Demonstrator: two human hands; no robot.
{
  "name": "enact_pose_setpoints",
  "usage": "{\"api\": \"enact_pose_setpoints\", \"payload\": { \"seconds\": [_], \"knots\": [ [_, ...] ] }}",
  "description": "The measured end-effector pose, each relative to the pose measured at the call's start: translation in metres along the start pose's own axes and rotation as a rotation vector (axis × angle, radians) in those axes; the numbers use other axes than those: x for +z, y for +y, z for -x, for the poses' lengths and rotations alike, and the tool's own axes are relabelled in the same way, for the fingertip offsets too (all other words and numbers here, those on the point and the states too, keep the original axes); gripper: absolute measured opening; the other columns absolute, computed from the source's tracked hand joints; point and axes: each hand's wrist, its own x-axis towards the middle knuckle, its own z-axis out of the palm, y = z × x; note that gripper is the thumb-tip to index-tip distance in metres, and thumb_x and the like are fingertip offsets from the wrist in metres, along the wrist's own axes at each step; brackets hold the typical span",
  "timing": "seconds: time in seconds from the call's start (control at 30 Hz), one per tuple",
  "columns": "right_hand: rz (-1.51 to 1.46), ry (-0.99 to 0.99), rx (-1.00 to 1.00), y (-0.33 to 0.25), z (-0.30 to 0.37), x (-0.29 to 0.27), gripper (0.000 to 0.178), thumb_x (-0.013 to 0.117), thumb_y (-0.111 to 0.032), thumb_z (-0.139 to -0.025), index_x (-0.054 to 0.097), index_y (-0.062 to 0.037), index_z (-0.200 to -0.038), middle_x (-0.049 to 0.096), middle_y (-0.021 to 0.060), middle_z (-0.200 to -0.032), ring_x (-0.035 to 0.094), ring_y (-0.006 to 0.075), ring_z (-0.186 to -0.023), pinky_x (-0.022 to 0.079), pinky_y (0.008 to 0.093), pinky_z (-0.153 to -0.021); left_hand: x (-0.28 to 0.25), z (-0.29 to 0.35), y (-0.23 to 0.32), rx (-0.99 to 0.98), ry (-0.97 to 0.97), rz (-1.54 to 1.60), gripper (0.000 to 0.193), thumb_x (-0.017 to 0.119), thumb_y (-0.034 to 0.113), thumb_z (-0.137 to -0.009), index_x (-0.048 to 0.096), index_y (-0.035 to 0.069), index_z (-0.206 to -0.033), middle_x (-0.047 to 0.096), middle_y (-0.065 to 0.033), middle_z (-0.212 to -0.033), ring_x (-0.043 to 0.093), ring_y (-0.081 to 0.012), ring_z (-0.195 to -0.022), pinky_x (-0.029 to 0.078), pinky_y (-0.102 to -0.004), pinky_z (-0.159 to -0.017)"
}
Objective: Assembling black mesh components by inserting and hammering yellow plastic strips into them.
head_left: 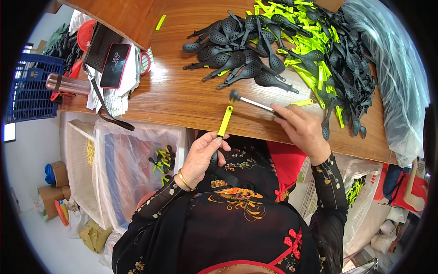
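Near the table's front edge, my left hand (203, 157) is closed around a spoon with a lime-green handle (225, 121). The handle points up and away from me. The spoon's black lower part runs down behind my fingers and is hard to make out against the dark clothing. My right hand (303, 130) grips a small mallet (256, 104) with a round black head and a metal shaft. The mallet's head hovers just beyond the handle's tip, apart from it. Past my hands lies a heap of black perforated spoons (246, 71), mixed with loose lime-green handle pieces (296, 39).
A phone (115, 65) rests on papers at the left, beside a pink metal bottle (68, 85). Below the table's left edge stands a plastic-lined bin (102, 137) with some spoons inside. Clear plastic sheeting (388, 68) covers the right side. Another lined basket (365, 176) sits at lower right.
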Motion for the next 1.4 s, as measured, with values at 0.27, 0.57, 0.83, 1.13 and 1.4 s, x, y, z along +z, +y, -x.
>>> {"api": "enact_pose_setpoints", "payload": {
  "seconds": [0.27,0.57,0.83,1.13,1.4],
  "knots": [
    [-0.056,-0.047,0.19,0.014,0.001,0.001,0.034,0.077,-0.011,-0.097,0.074,-0.0096,-0.131,0.071,0.0136,-0.093,0.071,0.0317,-0.08,0.056,0.0403,-0.072,-0.004,0.003,0.0,-0.004,-0.017,-0.006,0.03,0.057,0.023,-0.115,0.063,0.0,-0.133,0.072,-0.0074,-0.101,0.069,-0.0137,-0.07,0.055,-0.0271,-0.066],
    [0.01,0.159,0.06,-0.006,-0.024,-0.002,0.044,0.084,-0.017,-0.087,0.075,-0.0078,-0.129,0.074,0.01,-0.118,0.067,0.0312,-0.111,0.053,0.0472,-0.097,0.007,0.019,0.025,0.297,-0.044,-0.377,0.027,0.056,0.013,-0.114,0.061,-0.001,-0.136,0.075,-0.0107,-0.107,0.076,-0.0165,-0.086,0.061,-0.0288,-0.078],
    [-1.192,0.195,0.164,-0.044,-0.026,0.044,0.013,0.077,-0.004,-0.097,0.076,-0.0021,-0.11,0.075,0.0086,-0.111,0.068,0.021,-0.107,0.053,0.0351,-0.094,0.056,-0.006,0.05,0.862,0.0,-0.917,0.033,0.071,0.0,-0.097,0.068,-0.001,-0.131,0.075,-0.0176,-0.111,0.077,-0.0321,-0.088,0.061,-0.038,-0.081],
    [-1.113,0.233,0.189,-0.062,-0.027,0.024,0.014,0.072,-0.013,-0.103,0.076,-0.0037,-0.113,0.077,0.0069,-0.107,0.068,0.0204,-0.112,0.052,0.0357,-0.101,0.061,-0.015,0.054,0.896,0.029,-0.933,0.022,0.076,0.015,-0.098,0.073,0.001,-0.115,0.076,-0.0145,-0.097,0.076,-0.0327,-0.085,0.058,-0.0383,-0.075],
    [-0.843,0.387,0.11,-0.06,-0.028,0.036,0.021,0.059,-0.016,-0.112,0.07,0.0015,-0.115,0.076,0.0126,-0.112,0.073,0.0192,-0.103,0.052,0.0346,-0.105,0.066,-0.014,0.053,0.911,0.081,-0.96,0.013,0.07,0.01,-0.103,0.071,-0.001,-0.111,0.072,-0.012,-0.088,0.074,-0.0216,-0.072,0.056,-0.0326,-0.066]
  ]
}}
